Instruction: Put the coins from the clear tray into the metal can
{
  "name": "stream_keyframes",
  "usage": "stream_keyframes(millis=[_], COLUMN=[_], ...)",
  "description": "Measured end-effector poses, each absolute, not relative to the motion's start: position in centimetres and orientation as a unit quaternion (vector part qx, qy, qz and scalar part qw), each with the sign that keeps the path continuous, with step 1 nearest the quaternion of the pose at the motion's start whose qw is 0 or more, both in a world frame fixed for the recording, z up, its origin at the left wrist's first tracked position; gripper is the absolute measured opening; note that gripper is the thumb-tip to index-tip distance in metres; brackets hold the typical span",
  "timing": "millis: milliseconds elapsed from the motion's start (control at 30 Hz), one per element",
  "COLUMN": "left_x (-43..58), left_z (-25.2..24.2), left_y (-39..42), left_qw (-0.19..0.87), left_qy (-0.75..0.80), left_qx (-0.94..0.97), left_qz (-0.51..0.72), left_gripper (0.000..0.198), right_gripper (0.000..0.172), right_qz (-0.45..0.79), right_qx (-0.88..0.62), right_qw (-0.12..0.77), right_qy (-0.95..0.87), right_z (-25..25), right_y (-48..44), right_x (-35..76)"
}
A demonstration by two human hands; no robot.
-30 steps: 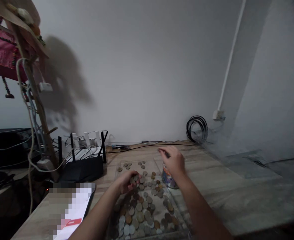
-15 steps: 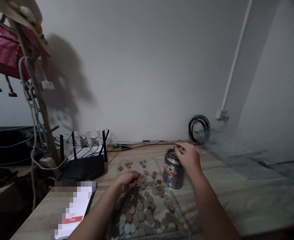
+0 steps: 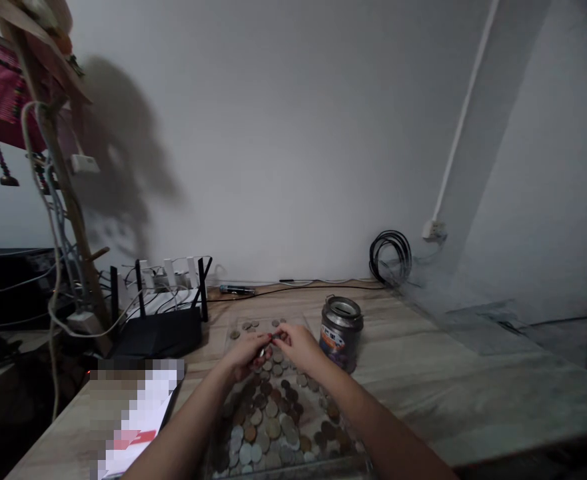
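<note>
Many silver and brassy coins lie spread in a clear plastic tray on the table. Above its far half, my left hand is curled around a few coins, one of which shows at the fingers. The fingertips of my right hand meet those of the left and pinch what looks like a coin; the fingers partly hide it. Just right of the tray stands a grey metal coin bank shaped like a milk can, upright, with a slot in its top and a colourful label.
On the left are a phone with a lit screen, a black router and a wooden stand hung with cables. A coiled black cable rests against the wall. A clear plastic sheet lies at the right.
My right hand has left the top of the coin bank and moved left to my left hand, where its fingers now pinch. The view has shifted slightly to the right.
</note>
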State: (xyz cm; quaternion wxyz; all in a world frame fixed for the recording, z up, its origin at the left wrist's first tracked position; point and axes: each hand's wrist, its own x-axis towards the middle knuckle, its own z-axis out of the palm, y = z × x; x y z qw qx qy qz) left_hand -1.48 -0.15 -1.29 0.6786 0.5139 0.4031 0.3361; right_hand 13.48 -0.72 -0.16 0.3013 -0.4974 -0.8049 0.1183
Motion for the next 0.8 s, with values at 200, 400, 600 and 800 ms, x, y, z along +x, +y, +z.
stream_keyframes(millis=[200, 400, 600, 800], left_x=[-1.4, -1.4, -1.4, -1.6], left_z=[-1.2, -1.4, -1.6, -1.9], left_y=[0.1, 0.2, 0.1, 0.5], left_qw=[0.735, 0.723, 0.694, 0.667], left_qy=[0.427, 0.456, 0.430, 0.428], left_qx=[0.424, 0.417, 0.479, 0.512], left_qz=[0.311, 0.309, 0.322, 0.331], left_gripper=[0.021, 0.018, 0.010, 0.026], right_gripper=[0.021, 0.017, 0.014, 0.013], right_qz=[-0.061, -0.076, -0.036, -0.139], right_qx=[-0.501, -0.626, -0.640, -0.644], right_qw=[0.469, 0.485, 0.433, 0.432], right_qy=[-0.724, -0.607, -0.634, -0.616], right_z=[4.4, 6.3, 5.3, 5.9], right_y=[-1.6, -0.4, 0.6, -0.3], right_x=[18.1, 25.2, 26.2, 25.3])
